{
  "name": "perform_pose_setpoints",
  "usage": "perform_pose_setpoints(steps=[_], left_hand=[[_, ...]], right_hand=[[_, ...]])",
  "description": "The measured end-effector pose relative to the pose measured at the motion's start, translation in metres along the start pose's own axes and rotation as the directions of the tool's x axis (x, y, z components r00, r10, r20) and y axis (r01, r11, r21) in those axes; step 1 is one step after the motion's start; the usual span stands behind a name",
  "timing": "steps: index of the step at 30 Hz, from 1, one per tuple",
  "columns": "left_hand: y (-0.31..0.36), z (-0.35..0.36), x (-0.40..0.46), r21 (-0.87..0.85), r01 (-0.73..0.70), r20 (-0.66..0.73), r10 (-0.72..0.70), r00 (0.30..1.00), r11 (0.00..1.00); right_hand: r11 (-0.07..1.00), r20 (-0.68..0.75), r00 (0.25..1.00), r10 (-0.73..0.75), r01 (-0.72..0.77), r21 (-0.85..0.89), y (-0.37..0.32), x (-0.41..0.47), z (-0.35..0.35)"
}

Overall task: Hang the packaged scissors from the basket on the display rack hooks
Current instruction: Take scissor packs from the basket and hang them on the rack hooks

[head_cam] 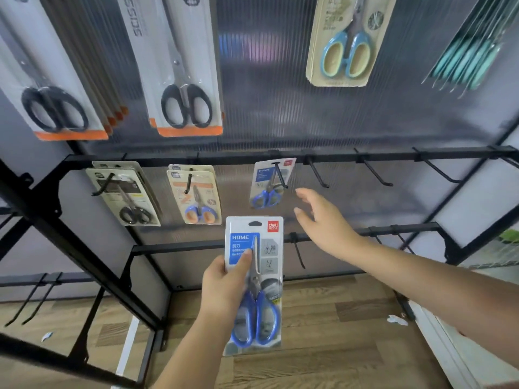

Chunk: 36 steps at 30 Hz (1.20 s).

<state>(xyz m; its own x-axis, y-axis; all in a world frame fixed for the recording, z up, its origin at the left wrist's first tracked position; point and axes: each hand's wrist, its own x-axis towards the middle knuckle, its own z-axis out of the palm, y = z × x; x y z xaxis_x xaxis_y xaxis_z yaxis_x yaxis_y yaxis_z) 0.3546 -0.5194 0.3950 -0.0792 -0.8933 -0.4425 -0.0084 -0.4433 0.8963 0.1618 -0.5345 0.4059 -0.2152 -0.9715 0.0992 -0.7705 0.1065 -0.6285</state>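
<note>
The left hand point(224, 284) is gripping a blue scissors pack point(254, 284) by its left edge, thumb lying across the front, holding it upright below the middle rail point(179, 160). The right hand point(323, 220) is reaching forward with fingers spread and loose, holding nothing, just right of a matching hung pack point(269, 183) on its hook point(280, 175). Bare hooks point(318, 175) are sitting further right.

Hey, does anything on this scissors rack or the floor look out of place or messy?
On the rack, nothing stands out: the hung packs sit on their hooks. On the wooden floor, two small white scraps look like litter, one at lower left and one at right. The left hand holds the blue scissors pack upright.
</note>
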Motion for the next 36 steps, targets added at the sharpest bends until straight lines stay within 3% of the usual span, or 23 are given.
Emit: perform_pose_setpoints(steps=[2,5,12,19,36], left_hand=[[-0.002,0.001,0.000,0.011,0.000,0.004,0.000,1.000,1.000],[-0.002,0.006,-0.004,0.025,-0.002,0.027,0.002,1.000,1.000],[0.007,0.025,-0.004,0.061,-0.076,0.081,0.071,0.994,0.995],[-0.008,0.027,0.002,0.146,-0.099,0.128,0.080,0.989,0.984],[-0.014,0.042,0.024,0.185,-0.112,0.047,0.105,0.993,0.976]], right_hand=[[0.988,-0.028,0.991,-0.133,0.131,-0.078,-0.003,-0.012,-0.012],[0.981,-0.063,0.980,-0.191,0.188,-0.052,-0.010,-0.017,-0.025],[0.987,0.122,0.986,-0.112,0.096,0.131,-0.023,-0.018,-0.030],[0.989,0.019,0.994,-0.103,0.101,0.104,-0.015,-0.003,-0.042],[0.996,-0.112,0.992,-0.058,0.050,-0.067,-0.005,0.039,-0.027]])
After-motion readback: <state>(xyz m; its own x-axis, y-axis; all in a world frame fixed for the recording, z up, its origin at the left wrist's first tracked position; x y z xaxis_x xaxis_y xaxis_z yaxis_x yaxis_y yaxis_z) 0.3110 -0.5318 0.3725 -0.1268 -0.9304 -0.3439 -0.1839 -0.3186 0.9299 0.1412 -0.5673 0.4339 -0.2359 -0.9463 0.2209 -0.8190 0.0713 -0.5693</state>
